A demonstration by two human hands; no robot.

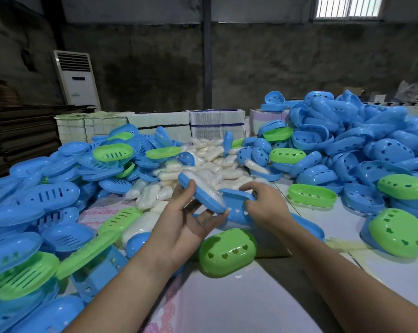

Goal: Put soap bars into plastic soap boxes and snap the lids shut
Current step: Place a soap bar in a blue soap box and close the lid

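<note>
My left hand (187,221) holds a blue soap box base (199,197) tilted on its edge, thumb on the near rim and fingers underneath. A white wrapped soap bar (206,187) lies in that base. My right hand (266,204) grips a blue lid with heart holes (236,207) just right of the base, touching its lower end. A heap of wrapped white soap bars (210,162) lies behind both hands in the middle of the table.
Blue and green slotted bases (47,195) are piled on the left. Blue and green heart-hole lids (361,150) are piled on the right. A green lid (227,253) lies under my wrists. Stacks of flat cartons (217,126) stand at the back. The white table (251,301) stretches toward me.
</note>
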